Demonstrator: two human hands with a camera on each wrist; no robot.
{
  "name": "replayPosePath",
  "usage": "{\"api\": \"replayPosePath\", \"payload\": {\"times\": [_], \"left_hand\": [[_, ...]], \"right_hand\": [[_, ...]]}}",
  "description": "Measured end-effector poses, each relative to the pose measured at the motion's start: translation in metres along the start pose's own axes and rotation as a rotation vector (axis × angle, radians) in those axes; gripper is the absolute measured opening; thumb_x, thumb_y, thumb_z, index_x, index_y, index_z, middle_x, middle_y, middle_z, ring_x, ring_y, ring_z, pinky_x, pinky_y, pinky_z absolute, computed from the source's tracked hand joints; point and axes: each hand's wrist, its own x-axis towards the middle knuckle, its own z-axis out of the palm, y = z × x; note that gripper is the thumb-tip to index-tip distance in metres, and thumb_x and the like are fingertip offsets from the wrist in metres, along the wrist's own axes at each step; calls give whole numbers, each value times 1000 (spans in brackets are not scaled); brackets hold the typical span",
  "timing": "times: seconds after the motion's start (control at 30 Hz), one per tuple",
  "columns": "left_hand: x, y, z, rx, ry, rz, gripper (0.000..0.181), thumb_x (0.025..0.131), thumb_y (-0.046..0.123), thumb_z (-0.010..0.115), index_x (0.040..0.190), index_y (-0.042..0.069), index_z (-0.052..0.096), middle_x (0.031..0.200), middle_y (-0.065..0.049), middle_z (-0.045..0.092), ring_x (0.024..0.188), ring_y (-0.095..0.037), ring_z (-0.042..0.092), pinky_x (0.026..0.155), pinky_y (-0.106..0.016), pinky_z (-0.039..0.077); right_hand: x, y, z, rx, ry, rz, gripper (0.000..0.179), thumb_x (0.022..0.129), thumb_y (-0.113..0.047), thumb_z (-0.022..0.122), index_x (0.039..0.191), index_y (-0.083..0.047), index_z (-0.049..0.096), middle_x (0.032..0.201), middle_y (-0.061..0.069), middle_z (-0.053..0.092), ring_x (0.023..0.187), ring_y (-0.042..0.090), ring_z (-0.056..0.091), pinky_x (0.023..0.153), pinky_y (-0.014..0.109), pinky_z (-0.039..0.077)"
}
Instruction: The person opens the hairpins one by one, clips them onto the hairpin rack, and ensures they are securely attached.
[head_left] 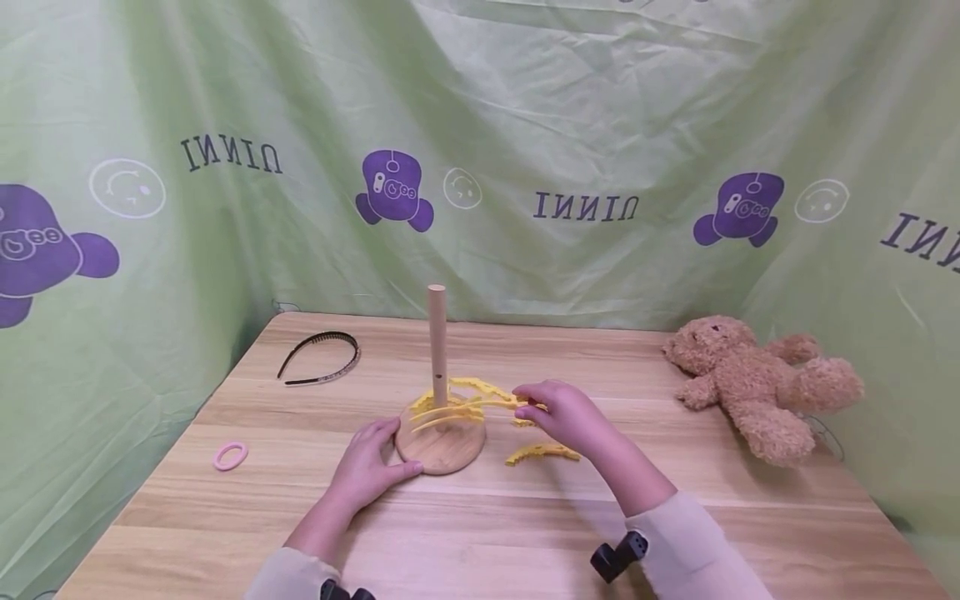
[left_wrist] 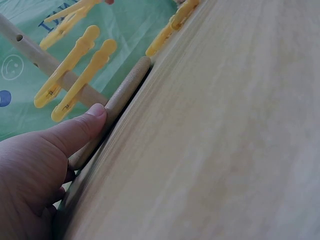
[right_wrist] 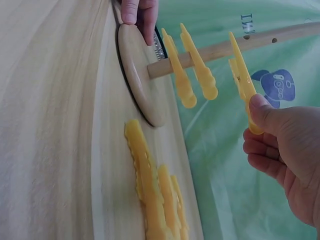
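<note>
A wooden stand has a round base (head_left: 442, 452) and an upright dowel (head_left: 437, 342) with small holes, seen sideways in both wrist views. My left hand (head_left: 367, 462) grips the base's left rim, thumb on its upper face in the left wrist view. Two curved yellow plastic pieces (right_wrist: 202, 75) sit one above the other on the lower dowel. Between thumb and fingers, my right hand (head_left: 566, 417) pinches another curved yellow plastic piece (right_wrist: 244, 85); its free end reaches beside the dowel, above those two. Several loose yellow pieces (right_wrist: 145, 175) lie on the table right of the base.
At the back left of the wooden table (head_left: 300, 517) lies a black headband (head_left: 330, 336). A pink ring (head_left: 230, 456) is near the left edge. On the right a brown teddy bear (head_left: 750, 375) lies on its back. Green printed cloth (head_left: 525, 275) hangs around the table.
</note>
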Motion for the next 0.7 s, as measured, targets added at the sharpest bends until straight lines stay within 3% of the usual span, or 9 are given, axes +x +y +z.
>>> {"api": "replayPosePath", "payload": {"times": [0.37, 0.7], "left_hand": [[0, -1, 1, -1, 4, -2, 94, 70, 49, 83, 140, -4, 48, 144, -23, 49, 136, -44, 41, 114, -60, 32], [-1, 1, 0, -9, 3, -4, 94, 70, 49, 83, 140, -3, 48, 145, -22, 49, 137, -44, 40, 115, -60, 32]], "right_hand": [[33, -11, 8, -18, -46, -18, 31, 91, -22, 69, 118, -8, 70, 105, 6, 75, 91, 16, 68, 83, 37, 58], [48, -29, 11, -26, -101, -44, 29, 92, -22, 68, 117, -7, 71, 104, 5, 75, 87, 13, 67, 86, 37, 57]]}}
